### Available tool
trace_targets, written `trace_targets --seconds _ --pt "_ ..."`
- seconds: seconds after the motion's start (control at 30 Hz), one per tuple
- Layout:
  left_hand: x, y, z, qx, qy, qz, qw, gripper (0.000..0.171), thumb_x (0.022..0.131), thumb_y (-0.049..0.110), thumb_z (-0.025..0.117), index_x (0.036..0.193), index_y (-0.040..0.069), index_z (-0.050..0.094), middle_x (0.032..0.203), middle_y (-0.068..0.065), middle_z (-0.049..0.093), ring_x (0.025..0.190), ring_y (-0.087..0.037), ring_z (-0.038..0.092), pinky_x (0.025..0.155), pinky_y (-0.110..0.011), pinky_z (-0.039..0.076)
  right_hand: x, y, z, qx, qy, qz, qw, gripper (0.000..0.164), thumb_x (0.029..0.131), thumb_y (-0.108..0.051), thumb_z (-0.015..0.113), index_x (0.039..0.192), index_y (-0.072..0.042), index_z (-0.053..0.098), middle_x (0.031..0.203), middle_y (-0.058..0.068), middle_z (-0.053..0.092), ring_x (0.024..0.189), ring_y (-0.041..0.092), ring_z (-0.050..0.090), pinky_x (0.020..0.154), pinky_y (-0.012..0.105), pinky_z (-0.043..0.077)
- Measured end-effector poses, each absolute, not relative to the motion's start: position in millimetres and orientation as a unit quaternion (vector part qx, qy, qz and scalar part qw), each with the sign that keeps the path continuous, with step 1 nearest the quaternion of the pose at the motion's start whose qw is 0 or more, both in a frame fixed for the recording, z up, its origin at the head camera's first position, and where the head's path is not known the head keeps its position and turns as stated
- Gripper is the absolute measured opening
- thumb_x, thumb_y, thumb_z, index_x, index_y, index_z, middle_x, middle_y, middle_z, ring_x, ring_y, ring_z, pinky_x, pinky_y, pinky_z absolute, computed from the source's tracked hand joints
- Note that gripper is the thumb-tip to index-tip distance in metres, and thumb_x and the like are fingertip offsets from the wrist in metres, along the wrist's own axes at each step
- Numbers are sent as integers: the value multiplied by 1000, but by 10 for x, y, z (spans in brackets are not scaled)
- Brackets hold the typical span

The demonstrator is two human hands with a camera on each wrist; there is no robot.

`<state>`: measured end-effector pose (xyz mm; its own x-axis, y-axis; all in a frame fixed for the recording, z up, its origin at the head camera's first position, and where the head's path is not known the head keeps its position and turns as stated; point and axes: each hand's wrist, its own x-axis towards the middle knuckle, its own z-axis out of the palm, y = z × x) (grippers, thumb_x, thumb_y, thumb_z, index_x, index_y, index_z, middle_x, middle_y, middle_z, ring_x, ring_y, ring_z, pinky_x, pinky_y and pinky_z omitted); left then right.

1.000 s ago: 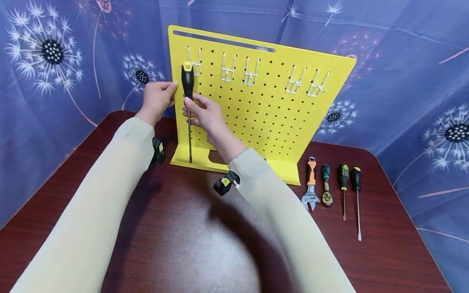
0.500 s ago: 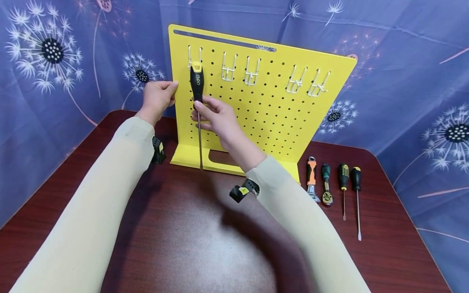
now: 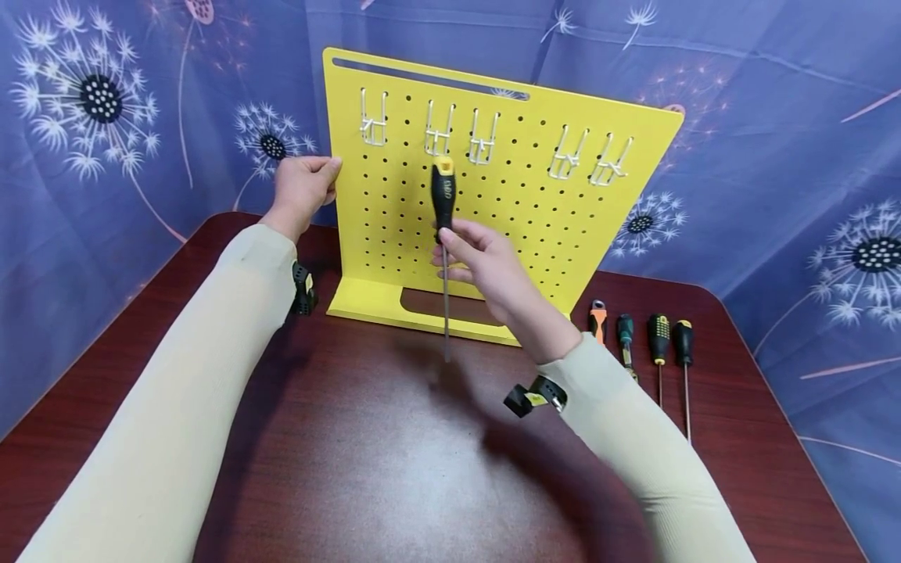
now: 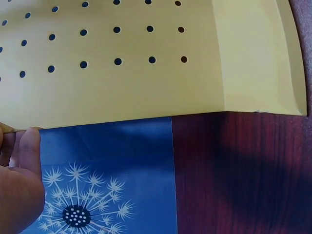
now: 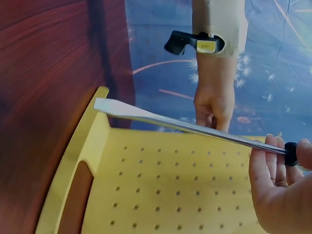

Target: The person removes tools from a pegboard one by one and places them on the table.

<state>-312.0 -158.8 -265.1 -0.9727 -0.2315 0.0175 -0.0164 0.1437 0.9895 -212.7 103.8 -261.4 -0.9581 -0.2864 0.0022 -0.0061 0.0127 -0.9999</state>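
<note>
My left hand (image 3: pixel 304 190) pinches the left edge of the yellow pegboard (image 3: pixel 394 211) between thumb and fingers; the left wrist view shows the fingertips at that edge. With my right hand (image 3: pixel 493 262) I hold a long screwdriver (image 3: pixel 443 191) by the lower end of its black handle. It points tip down in front of the board, its yellow-capped end just below the second white hook (image 3: pixel 438 141). In the right wrist view the screwdriver's shaft (image 5: pixel 195 127) ends in a flat blade, apart from the board.
Several white hooks line the board's upper part. On the dark red table (image 3: pixel 338 453), to the right, lie an orange-handled wrench (image 3: pixel 597 320), a green-handled ratchet (image 3: pixel 626 336) and two screwdrivers, one with a yellow-dotted handle (image 3: pixel 659 338), one black-handled (image 3: pixel 683 342). My right sleeve partly covers them.
My right hand has carried the screwdriver right and down, away from the leftmost hook, which now shows fully. The left hand has stayed on the board's edge.
</note>
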Motion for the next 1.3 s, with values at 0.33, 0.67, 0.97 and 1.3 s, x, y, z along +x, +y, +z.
trace_targets --seconds 0.33,0.67,0.97,1.3 --pt "-3134 -1601 -2657 84 -752 -648 84 21 103 28 63 93 15 75 68 9 52 73 -8 50 68 -17 48 -2005 1556 -2867 -66 723 -677 120 37 109 -13 49 137 10 51 88 -8 64 83 6 65 82 25 61" --pt "-3133 -1588 -2655 84 -752 -649 82 21 103 27 62 103 11 76 69 9 54 71 -6 50 65 -15 47 -1846 2092 -2993 -13 726 -676 130 16 108 -22 53 117 -11 61 83 -10 68 81 4 69 78 22 60" --pt "-3128 -1583 -2646 88 -754 -647 77 23 103 28 62 108 9 76 68 9 53 72 -6 51 66 -16 47 -1783 2658 -3086 11 715 -685 140 9 107 -23 57 105 -22 66 83 -9 70 79 4 69 76 21 60" --pt "-3137 -1589 -2653 85 -754 -646 83 23 103 28 62 107 10 76 66 10 51 72 -6 50 66 -15 47 -1802 3350 -3219 -4 664 -718 210 24 109 -18 49 105 -26 71 90 -1 75 84 8 73 78 23 62"
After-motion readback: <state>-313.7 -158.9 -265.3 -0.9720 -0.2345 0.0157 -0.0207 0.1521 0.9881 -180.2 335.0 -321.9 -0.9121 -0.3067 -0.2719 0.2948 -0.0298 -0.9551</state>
